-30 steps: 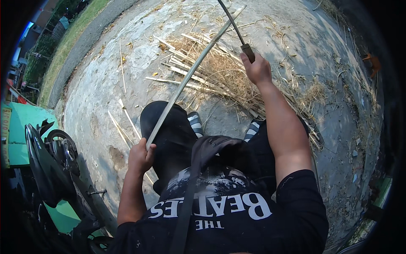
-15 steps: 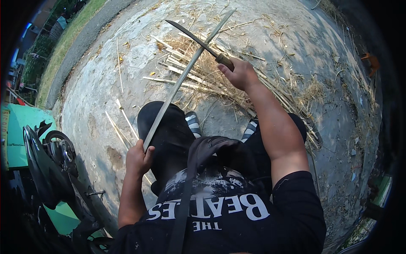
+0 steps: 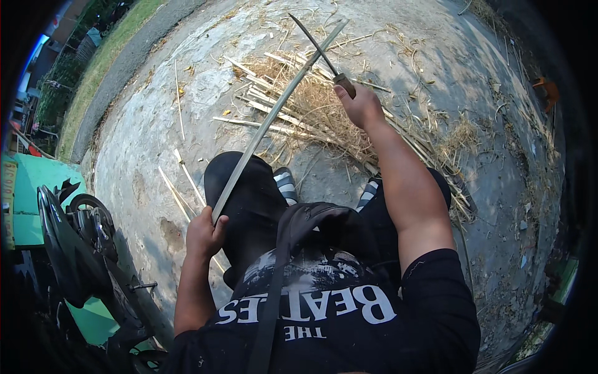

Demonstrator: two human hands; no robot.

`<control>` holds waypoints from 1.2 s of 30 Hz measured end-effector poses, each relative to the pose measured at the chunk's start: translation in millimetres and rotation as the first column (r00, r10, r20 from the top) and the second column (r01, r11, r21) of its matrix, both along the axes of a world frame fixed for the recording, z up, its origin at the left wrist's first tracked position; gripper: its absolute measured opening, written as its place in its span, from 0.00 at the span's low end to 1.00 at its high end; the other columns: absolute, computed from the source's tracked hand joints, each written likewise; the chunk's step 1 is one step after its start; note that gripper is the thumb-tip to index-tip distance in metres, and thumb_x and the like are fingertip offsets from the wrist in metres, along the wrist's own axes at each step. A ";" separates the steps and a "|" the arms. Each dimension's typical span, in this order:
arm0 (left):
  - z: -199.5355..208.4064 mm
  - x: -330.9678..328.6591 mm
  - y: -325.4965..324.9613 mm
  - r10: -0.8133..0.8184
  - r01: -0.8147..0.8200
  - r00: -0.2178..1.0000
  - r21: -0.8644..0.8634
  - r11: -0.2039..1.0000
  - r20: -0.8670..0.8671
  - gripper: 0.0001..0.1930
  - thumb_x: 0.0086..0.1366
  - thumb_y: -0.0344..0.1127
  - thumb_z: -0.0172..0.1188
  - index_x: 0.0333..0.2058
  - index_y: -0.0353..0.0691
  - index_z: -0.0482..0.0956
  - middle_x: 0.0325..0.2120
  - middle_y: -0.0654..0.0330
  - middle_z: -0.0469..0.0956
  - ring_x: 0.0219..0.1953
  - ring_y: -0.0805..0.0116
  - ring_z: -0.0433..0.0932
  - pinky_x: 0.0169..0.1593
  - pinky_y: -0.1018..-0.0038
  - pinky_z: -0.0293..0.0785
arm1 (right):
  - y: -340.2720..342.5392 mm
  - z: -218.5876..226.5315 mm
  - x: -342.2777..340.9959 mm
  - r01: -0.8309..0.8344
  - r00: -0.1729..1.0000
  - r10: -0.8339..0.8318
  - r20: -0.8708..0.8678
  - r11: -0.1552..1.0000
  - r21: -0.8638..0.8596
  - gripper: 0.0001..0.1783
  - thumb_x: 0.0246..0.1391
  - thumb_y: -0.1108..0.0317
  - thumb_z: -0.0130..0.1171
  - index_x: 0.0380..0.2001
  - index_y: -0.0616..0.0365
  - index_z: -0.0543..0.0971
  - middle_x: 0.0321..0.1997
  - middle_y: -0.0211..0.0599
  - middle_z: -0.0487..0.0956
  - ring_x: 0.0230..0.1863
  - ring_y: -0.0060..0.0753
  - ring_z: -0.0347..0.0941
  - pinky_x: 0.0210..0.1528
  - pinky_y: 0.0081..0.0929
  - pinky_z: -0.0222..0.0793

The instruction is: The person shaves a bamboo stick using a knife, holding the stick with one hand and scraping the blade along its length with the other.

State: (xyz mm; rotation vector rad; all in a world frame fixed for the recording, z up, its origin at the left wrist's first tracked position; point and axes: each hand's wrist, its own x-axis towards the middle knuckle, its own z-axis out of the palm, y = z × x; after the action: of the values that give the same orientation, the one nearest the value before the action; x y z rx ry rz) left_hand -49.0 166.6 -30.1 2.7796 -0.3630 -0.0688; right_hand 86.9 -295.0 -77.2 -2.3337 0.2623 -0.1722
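Note:
My left hand is closed round the near end of a long, pale green-grey bamboo strip. The strip slants up over my left knee toward the far side. In my right hand is the wooden handle of a machete, its dark, slightly curved blade pointing far and left. Near the strip's far end the blade crosses it; whether the edge bites in is too small to tell. Below both lies a heap of split bamboo strips with curly straw-coloured shavings.
Loose thin strips lie on the concrete ground left of my knee. A motorcycle stands at the left, by a green panel. My sandalled feet are between the knees and the heap. An orange object sits at the far right.
My right hand has shifted slightly right and nearer the strip's far end. The machete's blade has swung to point more steeply away. My left hand keeps its hold on the strip.

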 end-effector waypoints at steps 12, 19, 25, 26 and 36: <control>5.6 -0.6 -3.0 0.028 -0.029 0.999 -0.024 0.999 -0.046 0.37 0.69 0.71 0.49 0.26 0.34 0.67 0.18 0.39 0.70 0.27 0.30 0.74 0.29 0.49 0.67 | 46.7 23.2 -19.6 -0.495 0.763 0.611 0.212 0.763 -0.416 0.29 0.60 0.36 0.61 0.31 0.55 0.78 0.26 0.50 0.81 0.32 0.58 0.81 0.36 0.47 0.76; 2.4 -4.0 -0.6 0.033 -0.033 0.999 -0.002 0.999 -0.026 0.37 0.69 0.71 0.49 0.28 0.34 0.69 0.20 0.38 0.73 0.29 0.29 0.75 0.31 0.46 0.68 | 13.8 13.1 -6.7 -0.012 1.000 0.012 -0.008 1.000 -0.024 0.35 0.63 0.33 0.54 0.40 0.60 0.81 0.40 0.55 0.84 0.46 0.56 0.82 0.50 0.49 0.75; 4.9 -10.2 -1.6 0.078 -0.083 0.994 -0.069 0.994 -0.071 0.36 0.72 0.69 0.46 0.29 0.33 0.69 0.20 0.38 0.71 0.27 0.30 0.74 0.30 0.48 0.68 | 34.6 42.0 -27.6 -0.210 0.971 0.231 0.060 0.946 -0.246 0.34 0.62 0.32 0.54 0.38 0.58 0.80 0.30 0.52 0.84 0.36 0.60 0.83 0.41 0.52 0.77; 7.7 -9.4 1.1 0.080 -0.086 0.994 -0.073 0.994 -0.074 0.36 0.72 0.69 0.46 0.29 0.33 0.69 0.20 0.38 0.71 0.27 0.30 0.74 0.30 0.48 0.68 | 31.9 39.8 -29.6 -0.213 0.971 0.233 0.057 0.945 -0.250 0.34 0.62 0.32 0.54 0.38 0.58 0.80 0.30 0.52 0.84 0.36 0.60 0.83 0.41 0.52 0.77; 72.1 -52.7 61.0 0.024 -0.553 0.366 -0.196 0.810 -0.930 0.24 0.73 0.48 0.62 0.56 0.37 0.70 0.33 0.55 0.84 0.29 0.67 0.83 0.30 0.74 0.74 | 31.9 23.4 -29.1 -0.280 0.959 0.280 -0.034 0.931 -0.234 0.35 0.60 0.31 0.55 0.33 0.57 0.80 0.29 0.51 0.82 0.36 0.59 0.81 0.39 0.49 0.74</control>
State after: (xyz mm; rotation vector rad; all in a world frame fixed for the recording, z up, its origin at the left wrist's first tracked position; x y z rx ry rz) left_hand -101.8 227.6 42.0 1.8296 0.4004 -1.1807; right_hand 57.8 -263.1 -53.8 -2.5769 -0.1007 -0.0648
